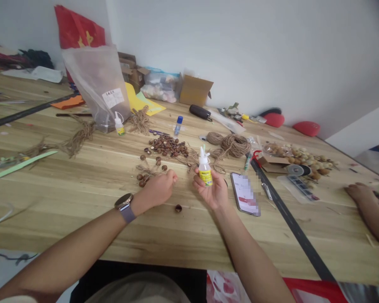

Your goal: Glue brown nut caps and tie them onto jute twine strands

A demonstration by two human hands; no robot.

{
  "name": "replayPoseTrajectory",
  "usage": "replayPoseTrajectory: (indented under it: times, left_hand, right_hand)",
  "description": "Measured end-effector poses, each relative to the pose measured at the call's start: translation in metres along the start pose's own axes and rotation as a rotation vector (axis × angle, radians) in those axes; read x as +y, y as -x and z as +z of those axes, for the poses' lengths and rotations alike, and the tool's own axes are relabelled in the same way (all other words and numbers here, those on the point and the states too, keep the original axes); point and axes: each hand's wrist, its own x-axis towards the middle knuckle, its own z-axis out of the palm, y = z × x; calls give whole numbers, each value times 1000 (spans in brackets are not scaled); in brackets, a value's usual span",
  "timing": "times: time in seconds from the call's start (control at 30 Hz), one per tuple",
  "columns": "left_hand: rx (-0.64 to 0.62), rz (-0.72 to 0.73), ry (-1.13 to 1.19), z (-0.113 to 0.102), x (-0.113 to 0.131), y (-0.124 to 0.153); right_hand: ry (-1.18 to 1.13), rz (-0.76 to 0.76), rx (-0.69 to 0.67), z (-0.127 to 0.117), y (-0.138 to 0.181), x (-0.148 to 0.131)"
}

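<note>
My right hand (215, 192) is wrapped round a small glue bottle (205, 173) with a yellow label, held upright with its white nozzle pointing up. Closed and turned away, my left hand (159, 187) is a little to the left of the bottle; whatever its fingers hold, if anything, is hidden. Beside the left hand lie several round brown nutshells (142, 179) with twine attached. A heap of brown nutshell pieces (167, 146) is spread beyond both hands. One half shell (178, 208) sits alone on the wooden table (183, 240), nearer to me.
A second glue bottle (119, 125) stands by a clear plastic bag (96, 80). A glue stick (178, 125) is behind the shells. Twine coils (236, 145) and a phone (244, 193) lie to the right. Another person's hand (360, 193) rests at the far right.
</note>
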Motion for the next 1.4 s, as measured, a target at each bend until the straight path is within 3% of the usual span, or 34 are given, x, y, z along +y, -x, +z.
replayPoseTrajectory:
  times: [0.17, 0.47, 0.63, 0.73, 0.83, 0.97, 1.17, 1.27, 1.4]
  left_hand:
    - [-33, 68, 97, 5, -5, -1]
    - [-13, 120, 513, 6, 1, -2]
    - [-59, -99, 848, 6, 8, -1]
    - [-140, -212, 1189, 6, 10, 0]
    - [-192, -286, 1387, 5, 9, -2]
    - [-225, -362, 1506, 4, 7, -4]
    - [-300, -344, 1648, 7, 6, -5]
    - [-312, -369, 1665, 7, 8, -5]
    - [-236, -464, 1661, 4, 13, -5]
  right_hand:
    - [-39, 92, -8, 1, 1, 10]
    - [-11, 165, -104, 9, 7, 22]
    - [-1, 61, -66, 6, 2, 22]
    - [-14, -39, 23, -1, -3, 18]
    - [-68, -55, 112, -6, -6, 10]
    - [-80, -5, 96, -6, -3, 5]
    - [-55, 41, 59, 2, 2, 17]
    - [-57, -26, 88, 0, -1, 17]
    - [-131, -97, 195, -6, -7, 6]
